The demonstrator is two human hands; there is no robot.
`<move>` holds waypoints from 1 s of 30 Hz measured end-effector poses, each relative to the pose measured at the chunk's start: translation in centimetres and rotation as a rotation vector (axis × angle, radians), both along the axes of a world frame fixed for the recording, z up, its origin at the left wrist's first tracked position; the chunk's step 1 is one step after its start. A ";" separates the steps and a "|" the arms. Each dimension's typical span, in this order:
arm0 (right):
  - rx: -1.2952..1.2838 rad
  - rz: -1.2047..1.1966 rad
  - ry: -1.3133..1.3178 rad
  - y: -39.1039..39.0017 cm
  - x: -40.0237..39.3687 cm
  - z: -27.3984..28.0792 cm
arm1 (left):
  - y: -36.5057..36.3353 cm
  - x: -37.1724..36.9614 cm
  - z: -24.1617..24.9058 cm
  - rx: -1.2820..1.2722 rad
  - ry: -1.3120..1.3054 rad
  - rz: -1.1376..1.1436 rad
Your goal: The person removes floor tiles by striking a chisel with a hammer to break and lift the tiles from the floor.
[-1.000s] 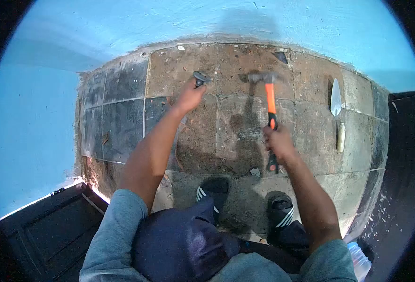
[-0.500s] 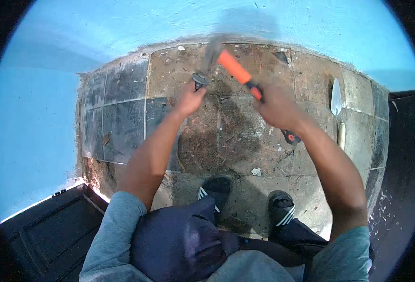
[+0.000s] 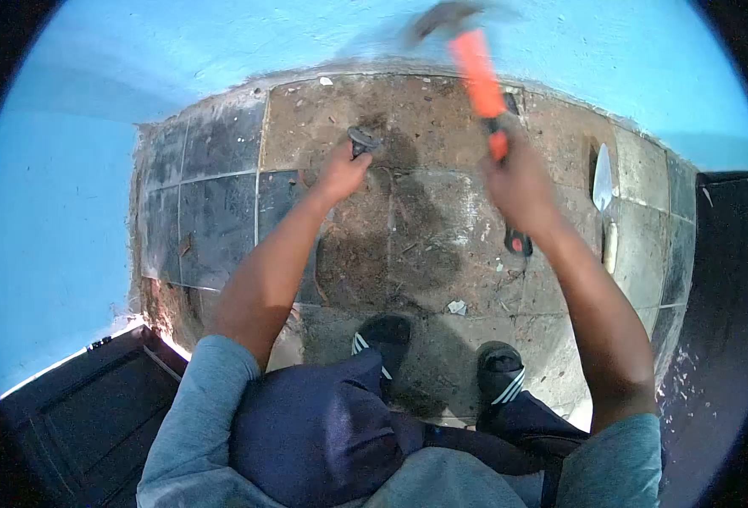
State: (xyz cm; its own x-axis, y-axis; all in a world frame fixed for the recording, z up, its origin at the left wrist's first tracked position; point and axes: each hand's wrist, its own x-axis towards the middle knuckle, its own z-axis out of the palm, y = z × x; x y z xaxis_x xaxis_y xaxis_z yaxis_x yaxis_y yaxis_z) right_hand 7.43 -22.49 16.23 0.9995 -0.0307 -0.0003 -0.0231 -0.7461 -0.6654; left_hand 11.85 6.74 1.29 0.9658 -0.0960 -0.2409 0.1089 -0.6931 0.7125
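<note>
1. The left hand [image 3: 341,174] is closed around a chisel [image 3: 362,140] set against the stripped floor [image 3: 442,229].
2. The right hand [image 3: 520,182] grips an orange-handled hammer [image 3: 476,63], raised and blurred before the blue wall [image 3: 221,42].
3. A trowel [image 3: 604,199] lies at right.

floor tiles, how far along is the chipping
Partway. Done: the middle patch of floor is stripped to rough brown bed. In hand: left hand holds a chisel on the floor, right hand has the hammer raised. Left: dark tiles on the left remain intact.
</note>
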 end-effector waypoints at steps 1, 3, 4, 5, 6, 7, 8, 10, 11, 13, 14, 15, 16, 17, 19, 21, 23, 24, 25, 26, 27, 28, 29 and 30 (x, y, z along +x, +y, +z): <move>-0.050 0.191 0.118 0.3 -0.5 -1.4 | 0.0 -0.1 -0.4 0.001 -0.017 -0.013; -0.030 0.335 0.335 0.6 -0.8 -0.9 | -0.2 -0.2 -1.0 -0.018 -0.112 0.023; 0.038 0.293 0.439 0.3 -0.5 -0.2 | -0.5 -0.4 -1.4 -0.033 -0.154 0.044; 0.107 0.257 0.540 0.2 -0.3 0.4 | -0.7 -0.3 -0.9 -0.032 -0.115 0.045; 0.084 0.247 0.496 -0.5 -0.2 0.1 | -0.6 -0.2 0.0 -0.026 -0.076 0.052; 0.062 0.221 0.526 -1.6 -0.3 0.5 | -0.3 -0.4 0.8 -0.015 -0.036 0.061; 0.040 0.194 0.554 -2.7 -0.3 1.8 | -0.1 -0.6 0.7 0.003 -0.020 0.065; -0.005 0.163 0.535 -5.4 -0.4 2.3 | -0.1 -0.6 0.6 0.037 -0.004 0.081; -0.025 0.156 0.496 -7.2 -1.1 1.9 | -0.7 -1.6 1.3 0.064 0.031 0.024; -0.203 0.204 0.408 -11.3 -2.6 -0.8 | -2.7 -4.9 1.9 0.146 0.097 -0.151; -0.118 0.162 0.479 -12.3 -3.6 -1.0 | -3.8 -6.8 1.7 0.202 0.128 -0.264; -0.032 0.122 0.550 -12.8 -4.8 -1.2 | -5.0 -8.6 3.0 0.243 0.072 -0.407; 0.070 0.044 0.669 -12.9 -5.7 -1.2 | -6.1 -10.1 4.1 0.284 0.017 -0.547; 0.170 -0.032 0.791 -13.0 -6.7 -1.4 | -6.6 -11.2 4.0 0.269 0.022 -0.617; 0.344 -0.088 0.831 -14.0 -9.1 -4.9 | -6.5 -11.9 3.4 0.245 0.020 -0.697; 0.527 -0.176 0.878 -14.6 -10.9 -7.8 | -5.9 -11.8 3.2 0.233 -0.006 -0.720; 0.673 -0.230 0.915 -14.2 -11.6 -8.6 | -5.8 -11.0 4.6 0.182 -0.050 -0.631; 0.692 -0.252 0.936 -13.8 -11.7 -8.5 | -5.7 -10.5 5.1 0.156 -0.073 -0.588; 0.710 -0.276 0.954 -13.5 -11.7 -8.2 | -5.7 -9.9 4.7 0.222 -0.097 -0.589; 0.718 -0.272 0.951 -13.4 -11.7 -8.2 | -5.6 -9.2 3.6 0.286 -0.122 -0.593; 0.726 -0.272 0.948 -13.4 -11.8 -8.2 | -5.5 -8.4 3.5 0.350 -0.144 -0.601; 0.733 -0.271 0.945 -13.5 -11.8 -8.2 | -5.2 -7.7 3.4 0.382 -0.133 -0.591; 0.734 -0.270 0.947 -13.5 -11.7 -8.2 | -5.0 -6.9 3.6 0.412 -0.123 -0.581; 0.735 -0.269 0.950 -13.5 -11.6 -8.2 | -4.7 -6.3 3.9 0.442 -0.112 -0.571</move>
State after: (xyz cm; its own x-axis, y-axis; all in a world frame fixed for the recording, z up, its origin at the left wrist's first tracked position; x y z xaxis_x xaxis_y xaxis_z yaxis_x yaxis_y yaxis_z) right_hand -4.17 -35.95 8.07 0.5550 0.0787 -0.8281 -0.8224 -0.0976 -0.5604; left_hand 5.60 2.08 5.18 0.8151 -0.5089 -0.2767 -0.4127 -0.8454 0.3391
